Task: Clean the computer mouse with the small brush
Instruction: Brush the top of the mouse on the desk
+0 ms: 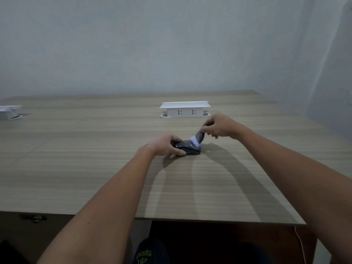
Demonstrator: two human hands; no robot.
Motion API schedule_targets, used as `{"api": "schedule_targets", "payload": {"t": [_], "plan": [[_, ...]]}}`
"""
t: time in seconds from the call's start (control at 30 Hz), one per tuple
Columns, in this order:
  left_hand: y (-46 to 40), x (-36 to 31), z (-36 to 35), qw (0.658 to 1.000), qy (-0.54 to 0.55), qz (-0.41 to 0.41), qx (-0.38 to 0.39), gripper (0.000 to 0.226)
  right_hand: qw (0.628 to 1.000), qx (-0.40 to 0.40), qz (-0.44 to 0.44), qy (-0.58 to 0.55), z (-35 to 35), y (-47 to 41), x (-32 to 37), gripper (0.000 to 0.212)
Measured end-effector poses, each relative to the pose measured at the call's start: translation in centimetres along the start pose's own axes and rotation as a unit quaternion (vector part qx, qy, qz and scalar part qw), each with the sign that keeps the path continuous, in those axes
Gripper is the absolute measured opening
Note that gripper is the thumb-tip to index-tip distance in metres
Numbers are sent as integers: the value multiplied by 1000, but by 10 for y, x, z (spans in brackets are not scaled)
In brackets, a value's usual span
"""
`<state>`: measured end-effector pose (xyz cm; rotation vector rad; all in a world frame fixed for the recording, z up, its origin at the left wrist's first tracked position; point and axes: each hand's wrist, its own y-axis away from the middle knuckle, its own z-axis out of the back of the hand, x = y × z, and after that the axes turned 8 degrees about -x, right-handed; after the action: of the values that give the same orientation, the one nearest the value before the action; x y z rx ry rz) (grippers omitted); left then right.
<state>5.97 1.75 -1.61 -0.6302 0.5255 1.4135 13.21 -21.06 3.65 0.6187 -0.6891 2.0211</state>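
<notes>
A black computer mouse [189, 148] with pale specks lies on the wooden table [95, 159] near the middle. My left hand [165, 145] grips its left end, fingers over the top and thumb on the near side. My right hand [221, 126] pinches the dark handle of a small brush [199, 137], holding it tilted. The brush's white bristles touch the mouse's top right part.
A white pop-up power socket box [185, 109] stands on the table behind the mouse. Another white box [9, 111] sits at the far left edge. A pale wall rises behind the table. The table's front edge runs across below my forearms.
</notes>
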Motion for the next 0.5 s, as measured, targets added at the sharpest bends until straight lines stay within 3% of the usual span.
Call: {"api": "schedule_targets", "payload": {"t": [0.07, 0.2, 0.37, 0.5], "plan": [[0, 0, 0, 1000, 1, 2, -1, 40, 999, -7, -9, 50, 2, 0, -1, 18], [-3, 1, -1, 1000, 0, 10, -5, 40, 997, -16, 4, -69, 3, 2, 0, 22], [-4, 0, -3, 1000, 1, 15, -13, 38, 999, -14, -8, 38, 2, 2, -3, 18], [-2, 0, -2, 1000, -12, 18, -22, 37, 998, -19, 6, -64, 1, 3, -4, 22]]}}
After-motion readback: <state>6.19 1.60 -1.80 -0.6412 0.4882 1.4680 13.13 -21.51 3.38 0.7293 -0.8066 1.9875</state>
